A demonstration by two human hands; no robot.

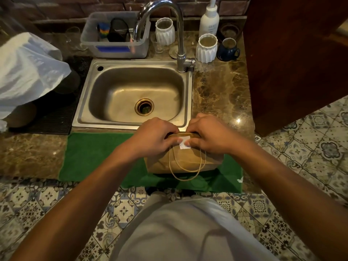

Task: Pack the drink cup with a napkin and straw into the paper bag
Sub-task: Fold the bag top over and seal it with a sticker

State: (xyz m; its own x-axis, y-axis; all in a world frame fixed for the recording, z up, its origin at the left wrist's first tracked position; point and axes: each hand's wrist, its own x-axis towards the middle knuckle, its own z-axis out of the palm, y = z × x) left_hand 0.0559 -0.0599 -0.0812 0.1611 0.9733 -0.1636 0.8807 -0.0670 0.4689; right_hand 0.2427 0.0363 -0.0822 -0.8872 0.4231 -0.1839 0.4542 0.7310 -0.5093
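The paper bag stands on a green mat at the near edge of the marbled surface, just in front of the sink's right corner. Its top is folded over, and a small white sticker sits on the fold, right at the middle. Both of the person's hands are on that fold: the left hand has its fingers curled over the top edge with the thumb pressing beside the sticker, and the right hand does the same from the other side, so each grip is closed on the bag's folded top. The thumbs nearly meet at the sticker. The bag's twine handle hangs down the near face in loops, reaching past the bag's foot onto the mat. What is inside the bag cannot be seen.

Behind it lies the steel sink with a curved chrome tap rising at its back right. Along the brick wall stand a clear plastic tub with odds and ends in it, two white ribbed jars, a white pump bottle and a dark blue mug. To the left, a white plastic bag sags over a black ribbed mat. Patterned tile floor shows below and to the right.
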